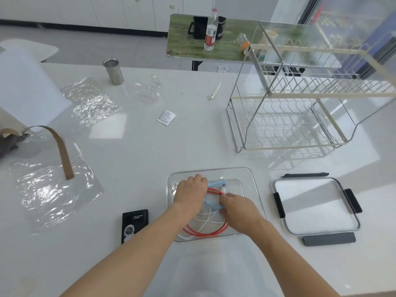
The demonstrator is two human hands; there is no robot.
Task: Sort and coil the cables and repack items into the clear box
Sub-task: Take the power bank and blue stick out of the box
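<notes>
A clear box [252,179] sits on the white table in front of me. Inside it lie a coiled red cable [203,232], a white cable [205,219] and a light blue item [216,183]. Both hands are down in the box. My left hand [189,192] is closed over the blue item and the red cable at the box's left side. My right hand [237,209] pinches the blue item's near edge, where the red cable crosses it. The box's lid [317,206], with dark clips, lies flat to the right. A black packet [135,224] lies left of the box.
A wire dish rack [300,103] stands at the back right. Crinkled clear plastic sheets [53,196] and a brown strap [62,151] lie to the left. A steel cup [113,71], a small white sachet [166,117] and a white stick [215,91] sit farther back.
</notes>
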